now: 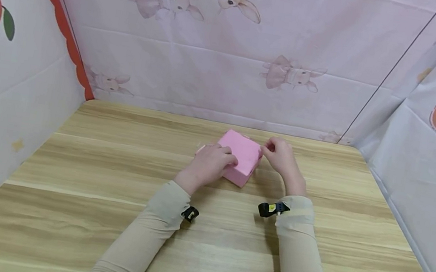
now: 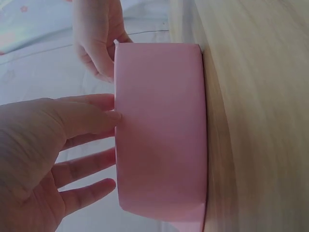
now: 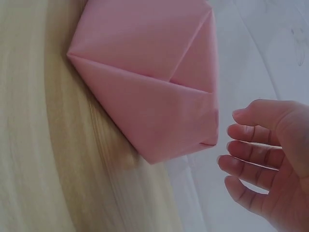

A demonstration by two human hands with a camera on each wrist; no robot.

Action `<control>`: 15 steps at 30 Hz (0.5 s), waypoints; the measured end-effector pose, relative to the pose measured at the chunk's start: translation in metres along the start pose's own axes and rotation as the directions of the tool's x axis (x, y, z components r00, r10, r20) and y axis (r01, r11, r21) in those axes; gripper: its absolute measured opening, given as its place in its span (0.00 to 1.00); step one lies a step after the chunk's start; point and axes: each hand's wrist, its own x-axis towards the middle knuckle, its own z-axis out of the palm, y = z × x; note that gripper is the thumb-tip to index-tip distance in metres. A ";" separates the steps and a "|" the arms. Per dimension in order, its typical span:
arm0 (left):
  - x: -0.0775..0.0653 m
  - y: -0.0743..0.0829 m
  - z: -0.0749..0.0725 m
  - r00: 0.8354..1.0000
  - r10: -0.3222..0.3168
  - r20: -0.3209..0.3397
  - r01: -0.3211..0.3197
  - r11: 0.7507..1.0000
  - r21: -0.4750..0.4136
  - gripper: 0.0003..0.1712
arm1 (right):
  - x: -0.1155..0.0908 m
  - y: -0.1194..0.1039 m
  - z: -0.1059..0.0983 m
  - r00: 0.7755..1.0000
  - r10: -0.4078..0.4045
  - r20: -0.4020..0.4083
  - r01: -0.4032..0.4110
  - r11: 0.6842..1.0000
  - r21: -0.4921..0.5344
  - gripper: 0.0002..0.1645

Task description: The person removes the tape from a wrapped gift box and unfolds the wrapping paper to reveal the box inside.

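Note:
A box wrapped in pink paper (image 1: 242, 151) lies on the wooden table toward its back edge. My left hand (image 1: 210, 161) rests on its top face from the left, thumb near the front edge and fingers spread, as the left wrist view shows (image 2: 43, 150). My right hand (image 1: 280, 158) is at the box's right corner. In the right wrist view its fingers are loosely bent, with a small gap to the paper (image 3: 159, 106) and nothing between them. Folded triangular flaps cover that end. A pale flap or scrap (image 1: 200, 149) shows beside the left hand, partly hidden.
The wooden table (image 1: 108, 233) meets a printed cloth (image 1: 209, 82) along the back, and similar cloths hang at both sides. Small black devices (image 1: 272, 210) are strapped to both wrists over beige sleeves.

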 end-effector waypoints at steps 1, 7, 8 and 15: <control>0.000 0.000 0.000 1.000 0.006 -0.002 -0.006 1.000 -0.004 0.10 | 0.000 0.000 0.000 1.000 -0.001 0.001 0.001 1.000 0.001 0.11; -0.001 0.003 -0.001 0.999 0.049 -0.001 -0.049 0.999 -0.021 0.10 | -0.002 0.001 0.001 1.000 -0.012 0.002 0.012 1.000 0.016 0.11; -0.001 0.004 -0.001 0.999 0.055 0.000 -0.055 0.998 -0.024 0.10 | -0.002 0.001 0.001 1.000 -0.016 0.003 0.016 1.000 0.012 0.11; -0.003 0.004 0.003 0.995 0.101 -0.014 -0.102 0.994 -0.040 0.11 | -0.005 -0.001 0.000 0.998 -0.033 0.044 0.032 0.999 0.027 0.10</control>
